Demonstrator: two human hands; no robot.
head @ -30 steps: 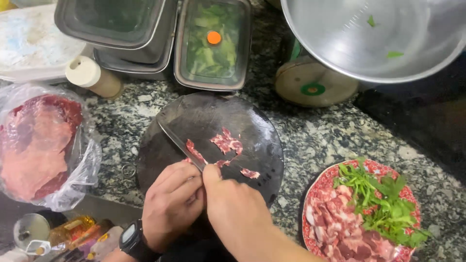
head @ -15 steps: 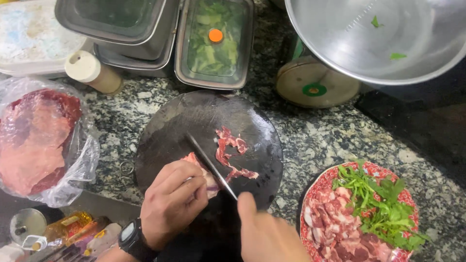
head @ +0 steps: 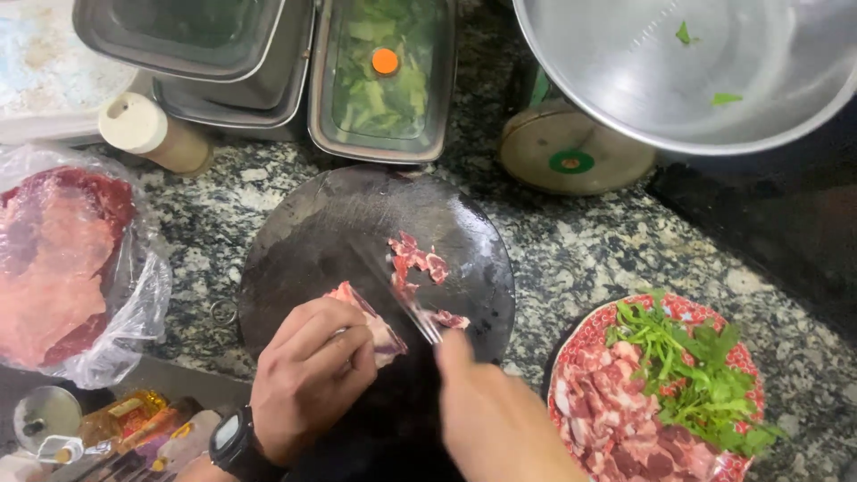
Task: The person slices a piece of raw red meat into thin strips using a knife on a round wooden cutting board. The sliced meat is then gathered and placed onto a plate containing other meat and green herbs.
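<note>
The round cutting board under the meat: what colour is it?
The cutting board is dark, nearly black, with a wet sheen, as the head view shows.

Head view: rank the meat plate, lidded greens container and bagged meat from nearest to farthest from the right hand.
From the right hand:
1. Meat plate, just to its right.
2. Bagged meat, far left.
3. Lidded greens container, at the top, behind the board.
The last two are close.

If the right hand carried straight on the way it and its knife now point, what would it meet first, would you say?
Probably the loose cut meat slices on the round dark cutting board, since the right hand aims its knife up and leftward. The blade is blurred, so its height is uncertain.
</note>
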